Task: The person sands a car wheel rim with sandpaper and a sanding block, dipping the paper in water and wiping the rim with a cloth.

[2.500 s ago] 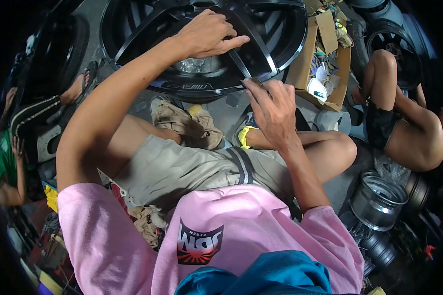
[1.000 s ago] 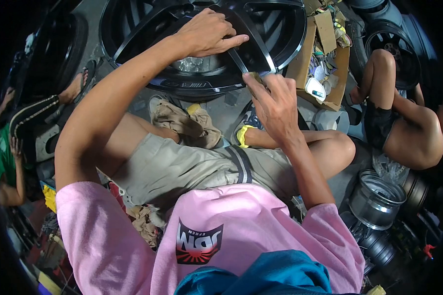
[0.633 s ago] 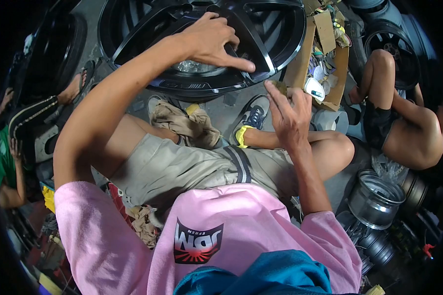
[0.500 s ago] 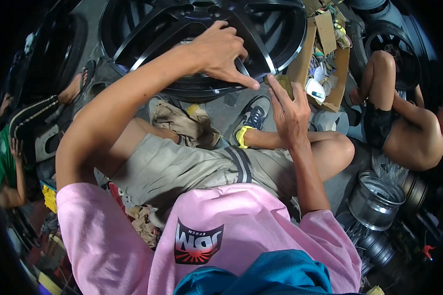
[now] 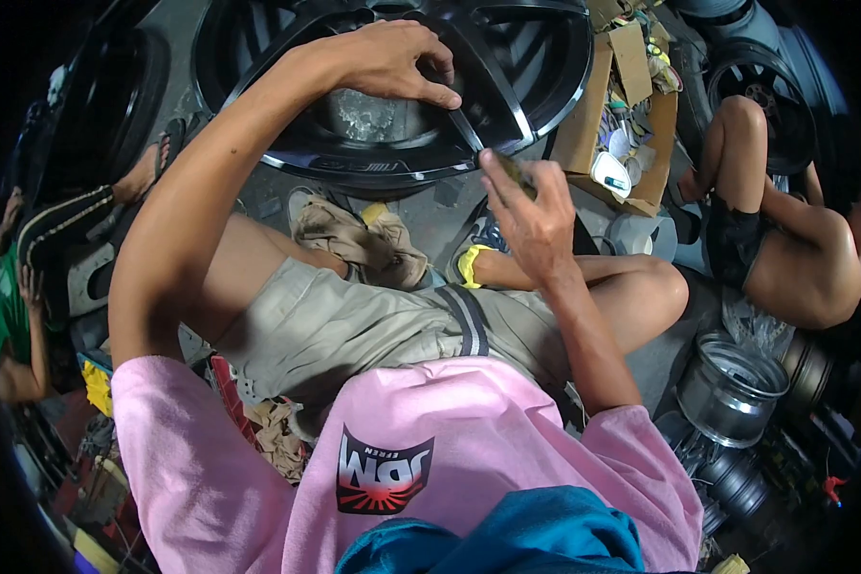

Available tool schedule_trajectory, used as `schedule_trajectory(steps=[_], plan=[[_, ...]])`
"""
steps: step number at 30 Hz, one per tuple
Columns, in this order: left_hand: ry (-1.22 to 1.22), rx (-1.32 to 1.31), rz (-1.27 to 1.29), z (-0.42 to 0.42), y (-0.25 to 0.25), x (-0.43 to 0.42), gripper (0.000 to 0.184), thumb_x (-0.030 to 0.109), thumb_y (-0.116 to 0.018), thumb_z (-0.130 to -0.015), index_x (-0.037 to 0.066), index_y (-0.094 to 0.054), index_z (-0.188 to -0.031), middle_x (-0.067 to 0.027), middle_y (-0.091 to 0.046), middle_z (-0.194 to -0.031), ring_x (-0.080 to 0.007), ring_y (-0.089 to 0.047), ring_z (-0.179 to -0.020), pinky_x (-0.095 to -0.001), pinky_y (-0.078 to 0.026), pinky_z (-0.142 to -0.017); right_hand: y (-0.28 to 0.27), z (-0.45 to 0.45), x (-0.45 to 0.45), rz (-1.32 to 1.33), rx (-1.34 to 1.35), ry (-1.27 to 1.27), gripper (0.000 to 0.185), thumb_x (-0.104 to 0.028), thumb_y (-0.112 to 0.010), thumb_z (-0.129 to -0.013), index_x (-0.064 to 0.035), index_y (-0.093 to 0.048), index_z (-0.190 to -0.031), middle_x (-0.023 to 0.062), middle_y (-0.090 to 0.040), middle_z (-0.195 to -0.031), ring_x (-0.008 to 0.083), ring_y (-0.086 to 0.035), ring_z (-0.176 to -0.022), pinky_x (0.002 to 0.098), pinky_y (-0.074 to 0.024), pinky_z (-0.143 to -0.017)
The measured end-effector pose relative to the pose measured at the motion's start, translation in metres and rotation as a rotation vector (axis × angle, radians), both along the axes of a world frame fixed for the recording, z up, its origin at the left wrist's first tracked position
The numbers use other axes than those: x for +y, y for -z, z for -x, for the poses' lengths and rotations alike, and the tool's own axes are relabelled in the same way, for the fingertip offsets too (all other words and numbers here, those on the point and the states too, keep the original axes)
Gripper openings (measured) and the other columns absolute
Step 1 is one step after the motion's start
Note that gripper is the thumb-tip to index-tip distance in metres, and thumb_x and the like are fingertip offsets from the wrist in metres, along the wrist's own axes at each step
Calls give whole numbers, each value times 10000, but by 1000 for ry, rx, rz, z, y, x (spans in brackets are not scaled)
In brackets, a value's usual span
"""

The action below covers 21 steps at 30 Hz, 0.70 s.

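A large black wheel rim (image 5: 407, 161) with dark spokes and light edges lies at the top of the view. My left hand (image 5: 397, 62) rests on it, fingers curled over a spoke and thumb against the spoke's side. My right hand (image 5: 536, 210) is at the wheel's near edge, pinching a small brownish-green pad (image 5: 515, 174) between thumb and fingers. The pad is partly hidden by the fingers, and the fingertips meet the outer end of a spoke.
Right of the wheel stands a cardboard box (image 5: 574, 129) of discs and scraps. A silver rim (image 5: 734, 392) lies lower right. One person's bare legs (image 5: 746, 163) show at right, another person's foot (image 5: 148, 174) at left. A tan cloth (image 5: 354, 239) lies near my shoes.
My right hand came off the wheel with the pad, moved right, and is now back at the spoke's end. My left hand slid toward the near edge, then back up and left along the spoke.
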<state>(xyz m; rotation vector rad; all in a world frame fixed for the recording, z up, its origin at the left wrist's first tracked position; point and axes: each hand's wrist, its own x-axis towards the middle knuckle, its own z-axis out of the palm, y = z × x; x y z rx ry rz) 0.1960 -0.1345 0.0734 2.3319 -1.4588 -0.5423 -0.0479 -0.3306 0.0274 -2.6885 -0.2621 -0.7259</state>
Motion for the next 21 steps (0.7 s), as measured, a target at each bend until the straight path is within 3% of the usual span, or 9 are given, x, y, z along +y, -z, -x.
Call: schedule_trajectory(steps=[3,4,7,12,14,21], plan=[[-17,76,50,1,-15,5,536,548,-772,-949,57,-792,-1164,-147,-740,-1167,-349,-671,-1155,-476,-520,-1048,5,-2,-4,40,-52,-76,582,-76,-895,-782,-189,-782,-1342,60,-553,-959,245,-561,-840,396,-444,-707],[-18,78,52,-1,-21,7,536,548,-772,-949,57,-792,-1164,-147,-740,-1167,-349,-671,-1155,-476,-520,-1048,8,-4,-6,41,-50,-77,582,-76,-895,-782,-189,-782,-1342,60,-553,-959,245,-561,-840,396,-444,-707],[-56,199,173,-7,-43,15,453,448,-795,-959,2,-816,-1035,-204,-775,-1005,-340,-745,-955,-414,-583,-868,9,-6,-3,36,-94,-25,609,-86,-898,-782,-174,-765,-1370,50,-537,-937,240,-552,-837,394,-438,-720],[-145,156,241,-15,-55,32,445,430,-793,-976,-10,-810,-1049,-199,-780,-1040,-305,-745,-998,-406,-565,-904,4,-5,-9,42,-66,-79,558,-90,-892,-811,-146,-771,-1353,52,-544,-913,240,-553,-825,399,-435,-722],[-144,131,286,-21,-55,42,450,428,-788,-982,-15,-805,-1059,-199,-780,-1025,-307,-745,-981,-402,-566,-896,6,-7,-17,26,-81,17,514,-77,-883,-820,-133,-788,-1322,59,-550,-907,244,-563,-823,407,-436,-716],[-321,87,202,-31,-65,61,504,466,-779,-986,-33,-797,-1058,-177,-774,-983,-240,-717,-909,-381,-553,-810,0,2,-9,-21,-6,-85,462,-79,-868,-829,-87,-793,-1285,59,-550,-915,252,-568,-835,398,-430,-721]])
